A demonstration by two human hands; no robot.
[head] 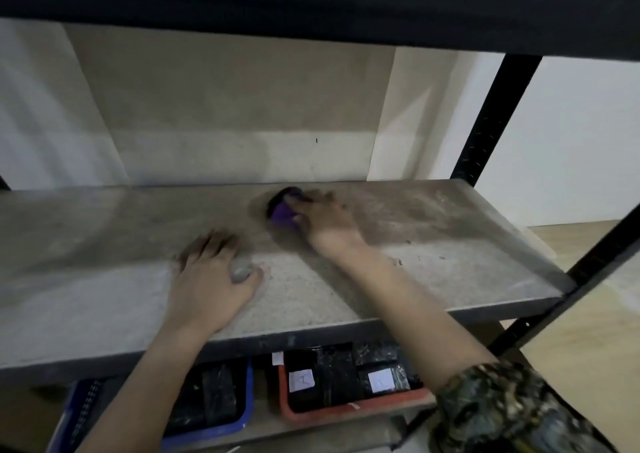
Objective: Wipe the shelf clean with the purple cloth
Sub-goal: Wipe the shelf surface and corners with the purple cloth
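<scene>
Head view: right hand (325,222) fingers curl round the purple cloth (282,214) on the shelf (450,272); left hand (211,276) fingers lie spread, pressing the shelf.

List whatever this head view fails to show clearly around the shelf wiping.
- Crumpled purple cloth: mostly covered by the right hand, motion-blurred.
- Small grey lump by the left hand: unidentifiable.
- Labels in the red plastic tray: too small.
- Blue plastic tray: partly hidden by the left forearm.

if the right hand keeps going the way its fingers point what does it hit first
The right hand grips the purple cloth and points toward the back left. The shelf board ahead looks bare, so it would probably meet the back wall first; depth is unclear.
</scene>
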